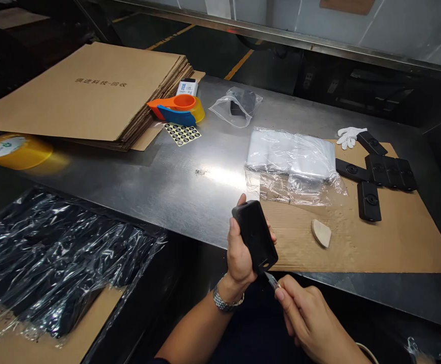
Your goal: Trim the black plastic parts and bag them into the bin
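My left hand [239, 255] is wrapped round a black plastic housing [254, 230], its hollow side facing up toward me. It is held tilted, just off the front edge of the table. Low on the right, my right hand [307, 316] grips a small knife [272, 279], most of its handle hidden in my fingers. The blade tip is at the lower end of the housing, close to a small opening in its end wall. Whether the blade touches the plastic I cannot tell.
Several black housings [369, 201] lie on a cardboard sheet [406, 242], with a white glove [349, 136], clear plastic bags [292, 156] and a wedge-shaped tan piece [321, 233]. Stacked cardboard [91, 96], a tape dispenser [178, 108] and stickers [182, 134] sit left. Plastic-wrapped black goods [61, 263] stand lower left.
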Demonstrator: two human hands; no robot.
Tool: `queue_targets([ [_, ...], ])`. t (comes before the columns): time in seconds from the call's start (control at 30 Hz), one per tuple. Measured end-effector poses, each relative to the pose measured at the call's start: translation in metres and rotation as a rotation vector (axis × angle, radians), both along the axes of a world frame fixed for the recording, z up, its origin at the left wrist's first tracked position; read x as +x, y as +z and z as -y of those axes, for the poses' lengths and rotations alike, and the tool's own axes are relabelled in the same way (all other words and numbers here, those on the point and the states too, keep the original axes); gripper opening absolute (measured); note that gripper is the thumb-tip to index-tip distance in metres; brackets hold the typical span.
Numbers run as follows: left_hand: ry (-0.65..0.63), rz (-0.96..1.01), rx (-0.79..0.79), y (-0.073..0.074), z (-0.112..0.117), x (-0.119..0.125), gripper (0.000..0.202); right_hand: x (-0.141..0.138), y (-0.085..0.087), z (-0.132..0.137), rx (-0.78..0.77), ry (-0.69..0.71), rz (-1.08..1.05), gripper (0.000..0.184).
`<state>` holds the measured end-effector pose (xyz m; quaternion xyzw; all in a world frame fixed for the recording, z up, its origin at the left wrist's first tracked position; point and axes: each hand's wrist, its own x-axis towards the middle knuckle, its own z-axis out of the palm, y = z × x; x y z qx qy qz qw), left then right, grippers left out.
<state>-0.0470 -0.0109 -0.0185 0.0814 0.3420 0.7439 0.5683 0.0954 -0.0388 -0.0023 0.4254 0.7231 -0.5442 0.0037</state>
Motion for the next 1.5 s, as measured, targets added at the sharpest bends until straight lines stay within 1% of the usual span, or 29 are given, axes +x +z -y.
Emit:
queue_targets([
  [0.23,0.084,-0.099,0.050,-0.003,0.001,0.003,0.055,-0.001,0.003,-0.001,-0.029,0.000,-0.002,0.032],
  [0.4,0.128,-0.113,0.085,-0.002,0.001,0.005,0.055,0.000,0.003,0.002,-0.068,-0.024,-0.036,0.032],
  [0.5,0.184,-0.103,0.081,-0.001,0.000,0.006,0.053,0.001,0.005,0.003,-0.067,-0.042,-0.076,0.030],
  [0.53,0.209,-0.098,0.076,0.000,-0.001,0.006,0.053,0.001,0.006,0.003,-0.027,-0.052,-0.091,0.028],
  [0.57,0.238,-0.092,0.071,0.001,-0.002,0.006,0.052,0.001,0.007,0.003,0.044,-0.059,-0.107,0.025],
  [0.6,0.269,-0.088,0.067,0.001,-0.003,0.006,0.052,0.001,0.007,0.004,0.155,-0.061,-0.128,0.022],
  [0.63,0.300,-0.086,0.066,0.002,-0.004,0.006,0.053,0.001,0.007,0.005,0.311,-0.061,-0.151,0.019],
  [0.67,0.330,-0.085,0.066,0.003,-0.004,0.006,0.053,0.001,0.006,0.007,0.495,-0.057,-0.167,0.021],
  [0.73,0.381,-0.088,0.064,0.004,-0.004,0.006,0.052,0.001,0.002,0.011,0.852,-0.019,-0.148,0.033],
  [0.77,0.402,-0.095,0.063,0.005,-0.004,0.007,0.051,0.001,-0.001,0.014,0.994,0.002,-0.111,0.038],
  [0.8,0.421,-0.106,0.066,0.006,-0.004,0.007,0.050,0.001,-0.004,0.016,1.103,0.013,-0.059,0.041],
  [0.83,0.442,-0.123,0.072,0.007,-0.003,0.007,0.048,0.000,-0.007,0.019,1.174,0.022,0.000,0.043],
  [0.9,0.474,-0.168,0.089,0.008,-0.002,0.007,0.045,-0.001,-0.010,0.023,1.256,0.031,0.099,0.047],
  [1.0,0.493,-0.214,0.114,0.008,-0.001,0.007,0.042,-0.004,-0.012,0.027,1.312,0.022,0.180,0.050],
  [1.13,0.495,-0.222,0.151,0.008,0.001,0.006,0.040,-0.007,-0.012,0.029,1.334,-0.026,0.179,0.050],
  [1.37,0.475,-0.240,0.185,0.009,0.005,0.005,0.036,-0.007,-0.015,0.029,1.352,-0.022,0.185,0.047],
  [1.5,0.482,-0.268,0.202,0.006,0.006,0.006,0.038,-0.005,-0.011,0.028,1.356,0.030,0.216,0.047],
])
